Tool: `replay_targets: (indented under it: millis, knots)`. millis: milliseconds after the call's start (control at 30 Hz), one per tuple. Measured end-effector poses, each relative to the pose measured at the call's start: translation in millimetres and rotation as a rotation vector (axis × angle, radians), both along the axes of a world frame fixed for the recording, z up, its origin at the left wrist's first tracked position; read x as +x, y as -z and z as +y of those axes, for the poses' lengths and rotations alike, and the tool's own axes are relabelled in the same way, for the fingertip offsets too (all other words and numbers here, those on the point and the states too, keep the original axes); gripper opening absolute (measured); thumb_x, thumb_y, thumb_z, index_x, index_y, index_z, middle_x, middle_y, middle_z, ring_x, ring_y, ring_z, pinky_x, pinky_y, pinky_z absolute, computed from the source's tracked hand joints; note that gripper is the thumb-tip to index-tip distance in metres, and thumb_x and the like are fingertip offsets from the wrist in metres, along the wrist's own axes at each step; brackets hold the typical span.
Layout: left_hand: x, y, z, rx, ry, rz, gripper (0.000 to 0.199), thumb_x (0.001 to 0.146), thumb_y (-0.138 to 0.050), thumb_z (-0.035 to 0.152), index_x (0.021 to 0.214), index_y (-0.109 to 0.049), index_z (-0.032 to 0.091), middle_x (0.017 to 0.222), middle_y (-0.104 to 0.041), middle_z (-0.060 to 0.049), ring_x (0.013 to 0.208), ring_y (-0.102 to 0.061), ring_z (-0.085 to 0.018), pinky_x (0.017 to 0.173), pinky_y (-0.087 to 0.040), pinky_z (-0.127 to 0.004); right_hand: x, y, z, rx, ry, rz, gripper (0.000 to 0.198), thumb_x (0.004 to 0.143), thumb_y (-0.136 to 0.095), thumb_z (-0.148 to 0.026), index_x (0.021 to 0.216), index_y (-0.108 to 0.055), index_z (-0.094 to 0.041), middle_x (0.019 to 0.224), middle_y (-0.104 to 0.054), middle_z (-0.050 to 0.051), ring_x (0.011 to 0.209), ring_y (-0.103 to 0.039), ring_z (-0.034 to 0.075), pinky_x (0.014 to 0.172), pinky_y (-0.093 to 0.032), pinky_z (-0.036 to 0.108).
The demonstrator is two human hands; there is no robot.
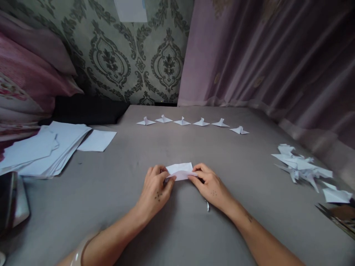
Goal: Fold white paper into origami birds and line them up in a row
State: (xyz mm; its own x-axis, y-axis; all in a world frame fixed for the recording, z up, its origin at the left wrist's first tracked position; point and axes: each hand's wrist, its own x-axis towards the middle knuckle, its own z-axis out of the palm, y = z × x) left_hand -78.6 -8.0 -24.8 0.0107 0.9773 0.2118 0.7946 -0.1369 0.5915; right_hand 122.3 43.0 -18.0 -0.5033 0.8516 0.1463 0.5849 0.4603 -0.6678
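Note:
A small white sheet of paper [181, 168], partly folded along its near side, is held just over the grey table [177, 225]. Its left end is pinched between the thumb and fingers of my left hand [156, 186]. At the opposite end, my right hand [212, 184] grips the paper the same way, thumb below and fingers above. A raised flap spans the gap between both hands. Some fingertips are hidden behind the paper. Below my right wrist lies a thin torn paper scrap [208, 205].
Several folded paper pieces [182, 121] form a row at the back. At left are stacked white sheets [55, 147], a single sheet [97, 140] and a dark device [8, 199]. On the right lie crumpled paper shapes [302, 166] and scissors [332, 218]. Curtains [235, 55] border the table.

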Motion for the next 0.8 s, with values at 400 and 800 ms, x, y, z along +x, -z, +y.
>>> replay_targets:
  millis: [400,800]
  knots:
    - [-5,6.7,5,0.015,-0.100,-0.012,0.030,0.089,-0.047,0.028,0.063,-0.052,0.016,0.094,-0.051,-0.009,0.088,-0.045,-0.022,0.081,-0.042,-0.038,-12,7,13,-0.054,0.191,-0.075,0.031,0.089,-0.049,-0.035,0.066,-0.060,-0.017,0.091,-0.055,0.003,0.062,-0.053,0.010,0.067,-0.042,0.026]
    - [-12,2.9,6,-0.003,-0.062,-0.016,0.026,0.088,-0.050,0.031,0.068,-0.055,0.017,0.094,-0.050,-0.008,0.088,-0.046,-0.022,0.079,-0.045,-0.040,-20,2,14,-0.015,0.257,-0.176,0.030,0.086,-0.051,-0.031,0.059,-0.051,-0.018,0.085,-0.056,0.003,0.055,-0.049,0.009,0.059,-0.041,0.025]
